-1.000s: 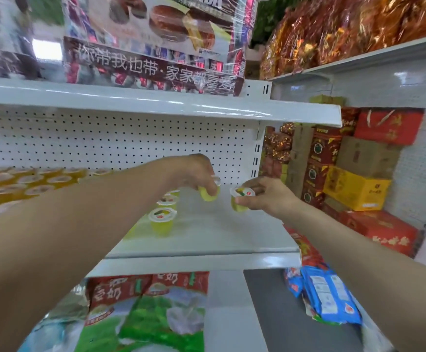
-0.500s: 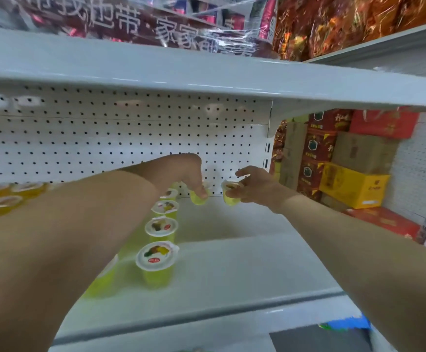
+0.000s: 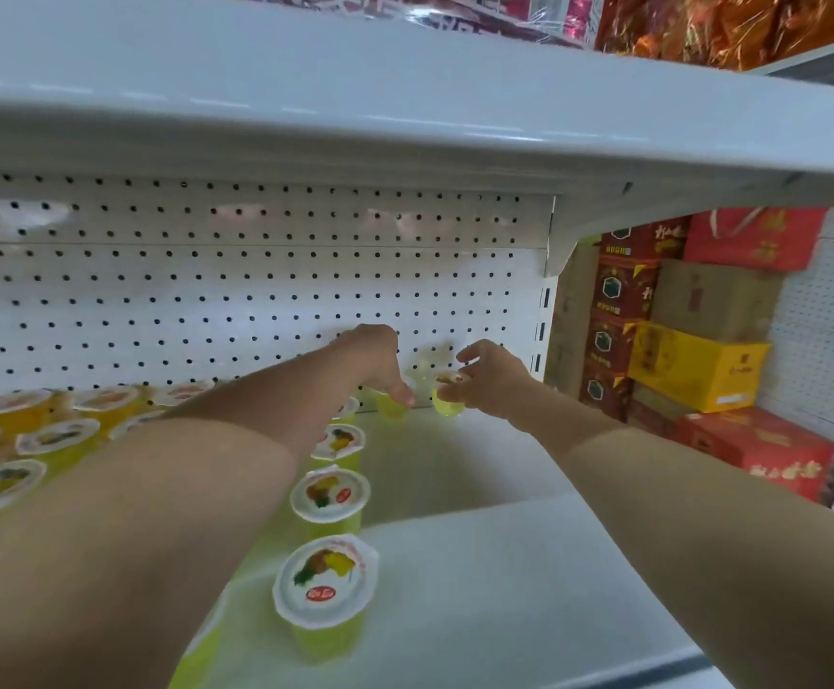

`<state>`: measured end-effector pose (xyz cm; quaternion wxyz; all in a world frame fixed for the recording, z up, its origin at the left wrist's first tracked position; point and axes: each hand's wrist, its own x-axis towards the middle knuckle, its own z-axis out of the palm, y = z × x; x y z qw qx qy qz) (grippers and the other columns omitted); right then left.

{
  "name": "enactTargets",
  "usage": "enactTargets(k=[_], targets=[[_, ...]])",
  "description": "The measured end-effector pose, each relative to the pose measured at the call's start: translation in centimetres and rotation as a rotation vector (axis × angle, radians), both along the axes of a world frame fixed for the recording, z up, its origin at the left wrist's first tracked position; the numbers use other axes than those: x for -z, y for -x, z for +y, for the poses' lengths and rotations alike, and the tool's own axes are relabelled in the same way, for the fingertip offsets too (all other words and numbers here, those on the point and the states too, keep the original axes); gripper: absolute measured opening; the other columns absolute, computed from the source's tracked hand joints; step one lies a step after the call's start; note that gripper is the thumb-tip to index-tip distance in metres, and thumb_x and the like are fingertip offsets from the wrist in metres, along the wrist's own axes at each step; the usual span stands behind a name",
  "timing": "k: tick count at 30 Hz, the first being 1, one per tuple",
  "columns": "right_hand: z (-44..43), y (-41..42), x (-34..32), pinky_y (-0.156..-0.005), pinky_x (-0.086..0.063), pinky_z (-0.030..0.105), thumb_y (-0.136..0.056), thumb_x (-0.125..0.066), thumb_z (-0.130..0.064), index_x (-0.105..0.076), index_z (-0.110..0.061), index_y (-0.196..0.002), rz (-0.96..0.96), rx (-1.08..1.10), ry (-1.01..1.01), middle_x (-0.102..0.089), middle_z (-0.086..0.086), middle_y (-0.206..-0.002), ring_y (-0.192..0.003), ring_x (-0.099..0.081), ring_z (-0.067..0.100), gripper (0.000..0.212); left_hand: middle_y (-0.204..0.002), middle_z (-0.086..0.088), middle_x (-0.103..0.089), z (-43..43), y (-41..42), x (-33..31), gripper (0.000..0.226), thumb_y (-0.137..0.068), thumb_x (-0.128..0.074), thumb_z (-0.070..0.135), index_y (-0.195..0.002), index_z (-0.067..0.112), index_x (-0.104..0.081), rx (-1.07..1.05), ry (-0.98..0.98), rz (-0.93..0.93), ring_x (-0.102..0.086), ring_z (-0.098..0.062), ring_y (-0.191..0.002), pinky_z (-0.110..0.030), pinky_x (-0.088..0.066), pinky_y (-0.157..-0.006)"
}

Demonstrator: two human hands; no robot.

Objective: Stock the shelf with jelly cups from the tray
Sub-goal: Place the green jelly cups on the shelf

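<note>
Yellow-green jelly cups (image 3: 325,584) with white lids stand in single file on the white shelf (image 3: 529,564), front edge rearward. At the rear, the left hand (image 3: 377,363) grips one cup (image 3: 391,407) from above; just beside it the right hand (image 3: 497,382) pinches a second cup (image 3: 447,404) at its rim, both low before the pegboard (image 3: 256,290).

Jelly cups (image 3: 328,584) in a row on the shelf (image 3: 529,564), front edge to rear pegboard (image 3: 256,290); stacked boxes (image 3: 698,365) to the right.
</note>
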<state>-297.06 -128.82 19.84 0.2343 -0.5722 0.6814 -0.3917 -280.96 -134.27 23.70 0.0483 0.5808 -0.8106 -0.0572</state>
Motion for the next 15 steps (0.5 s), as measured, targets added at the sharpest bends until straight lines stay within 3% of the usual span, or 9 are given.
enactTargets(k=[3,5,9,12,15], targets=[[-0.6,0.0,0.0,-0.087,-0.053,0.031,-0.077,-0.083,-0.025,-0.050,-0.016,-0.130,0.051,0.016,0.005,-0.058,0.003,-0.123,-0.104,-0.059,0.019,0.063,-0.069,-0.001,-0.048,-0.3,0.4,0.1,0.069,-0.066,-0.082,0.058,-0.098,0.002,-0.059,-0.024,0.025,0.025,-0.052,-0.022,-0.078,-0.030,-0.043,-0.073],[-0.8,0.0,0.1,-0.084,-0.051,0.028,-0.080,-0.080,-0.024,-0.049,-0.015,-0.132,0.073,0.019,0.020,-0.057,0.004,-0.125,-0.104,-0.056,0.019,0.061,-0.066,-0.001,-0.046,-0.5,0.6,0.2,0.067,-0.067,-0.083,0.054,-0.101,0.000,-0.062,-0.031,0.024,0.026,-0.050,-0.021,-0.077,-0.030,-0.045,-0.075],[-1.1,0.0,0.2,-0.087,-0.051,0.030,-0.082,-0.078,-0.022,-0.048,-0.013,-0.135,0.129,0.028,0.040,-0.055,0.006,-0.130,-0.109,-0.056,0.020,0.061,-0.100,-0.011,-0.065,-0.5,0.6,0.6,0.068,-0.071,-0.084,0.042,-0.118,0.000,-0.059,-0.027,0.029,0.047,-0.062,-0.027,-0.097,-0.034,-0.050,-0.088],[-0.7,0.0,0.0,-0.083,-0.050,0.029,-0.081,-0.078,-0.024,-0.046,-0.014,-0.139,0.191,0.023,0.044,-0.054,0.007,-0.132,-0.104,-0.054,0.019,0.066,-0.101,-0.008,-0.059,0.0,0.5,0.6,0.067,-0.071,-0.085,0.040,-0.119,0.003,-0.057,-0.033,0.063,0.047,-0.058,-0.026,-0.094,-0.032,-0.050,-0.083],[0.4,0.2,-0.7,-0.083,-0.052,0.031,-0.081,-0.079,-0.027,-0.045,-0.015,-0.140,0.305,0.034,0.069,-0.056,0.007,-0.128,-0.096,-0.052,0.018,0.069,-0.113,-0.010,-0.061,1.1,0.4,0.2,0.068,-0.072,-0.085,0.040,-0.122,0.005,-0.056,-0.041,0.086,0.044,-0.059,-0.028,-0.104,-0.034,-0.051,-0.087]])
